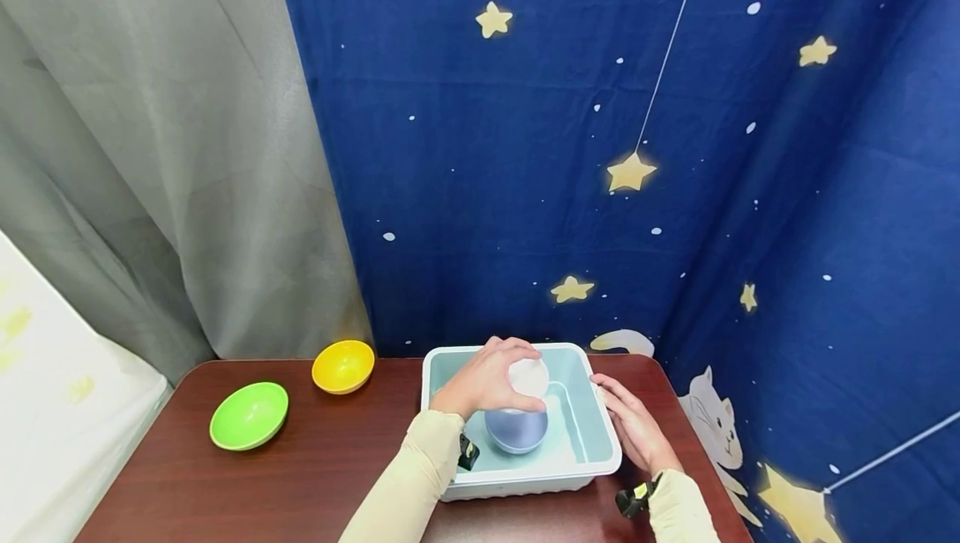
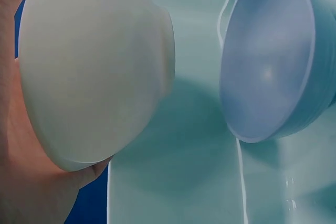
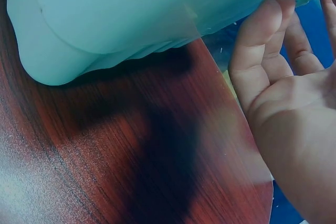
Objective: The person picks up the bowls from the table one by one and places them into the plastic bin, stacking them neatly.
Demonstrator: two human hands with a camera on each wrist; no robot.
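My left hand grips a white bowl by its sides, thumb and fingers spread around it. In the left wrist view the white bowl hangs apart from a blue bowl, its foot turned toward that bowl's open mouth. The blue bowl stands inside a pale blue-green plastic tub, partly covered by the white bowl in the head view. At the tub's right side, my right hand rests its fingertips, fingers loosely bent; the right wrist view shows them against the outer wall.
Left of the tub, a yellow bowl and a green bowl sit on the dark red-brown table. Behind the table hang a grey curtain and a blue star-patterned curtain.
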